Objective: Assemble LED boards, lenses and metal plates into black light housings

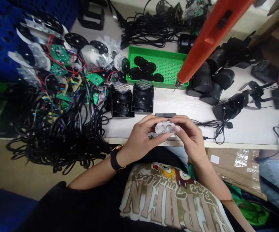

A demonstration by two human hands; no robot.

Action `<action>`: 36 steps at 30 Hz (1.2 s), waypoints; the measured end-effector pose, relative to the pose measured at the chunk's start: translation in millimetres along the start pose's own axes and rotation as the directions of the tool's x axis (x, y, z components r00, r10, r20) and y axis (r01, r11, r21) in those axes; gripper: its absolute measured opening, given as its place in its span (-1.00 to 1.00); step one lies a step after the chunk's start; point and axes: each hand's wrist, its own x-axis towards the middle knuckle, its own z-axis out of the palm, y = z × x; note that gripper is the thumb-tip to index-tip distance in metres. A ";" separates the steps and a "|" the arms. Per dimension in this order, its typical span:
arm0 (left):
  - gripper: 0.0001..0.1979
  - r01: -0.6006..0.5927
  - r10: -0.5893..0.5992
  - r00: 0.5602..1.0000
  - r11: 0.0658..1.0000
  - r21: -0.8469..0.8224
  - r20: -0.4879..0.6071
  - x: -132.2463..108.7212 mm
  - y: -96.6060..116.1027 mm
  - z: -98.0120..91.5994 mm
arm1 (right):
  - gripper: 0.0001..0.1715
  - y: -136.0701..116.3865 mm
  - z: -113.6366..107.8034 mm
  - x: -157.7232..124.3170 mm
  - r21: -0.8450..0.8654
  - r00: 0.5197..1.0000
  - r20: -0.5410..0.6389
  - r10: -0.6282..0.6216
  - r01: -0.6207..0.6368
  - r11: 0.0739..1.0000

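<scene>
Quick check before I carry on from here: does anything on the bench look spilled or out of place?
Yes: the tangled black cables at the left spill over the bench's front edge and hang below it. They look odd because they form a loose heap, while the black housings stand in a tidy row.

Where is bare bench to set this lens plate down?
Bare white bench lies between the green tray, the black lamp housing and the black cable, beyond the right hand. It is crowded leftward, with tangled black cables and green circuit boards.
</scene>
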 end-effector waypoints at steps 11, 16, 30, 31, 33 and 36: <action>-0.36 0.262 -0.213 0.963 0.887 -0.381 0.167 -0.9 -12.4 -0.8 | -0.72 13.8 -2.5 -3.8 -0.222 0.942 -0.086 -0.324 0.299 0.928; -0.12 0.166 -0.157 0.983 0.981 -0.104 0.092 -10.4 -14.1 0.3 | -0.80 17.2 -7.2 -0.7 -0.309 0.968 -0.089 -0.234 0.197 0.930; -0.56 0.274 -0.269 0.961 0.959 -0.075 0.069 -10.3 -13.9 6.6 | -0.76 -7.3 -20.9 61.5 -0.162 0.978 0.195 0.073 -0.042 0.986; -0.54 0.297 -0.287 0.952 0.949 -0.102 0.101 -12.3 -15.1 6.8 | -0.76 -7.5 -20.7 67.1 -0.165 0.969 0.234 0.077 -0.039 0.986; -0.53 0.329 -0.307 0.938 0.936 -0.127 0.163 -15.9 -16.9 7.7 | -0.78 -9.8 -19.1 79.4 -0.192 0.935 0.347 0.073 -0.005 0.981; -0.52 0.330 -0.307 0.932 0.938 -0.107 0.192 -19.1 -17.9 9.4 | -0.84 -18.5 -13.9 97.5 -0.311 0.855 0.512 0.080 0.098 0.945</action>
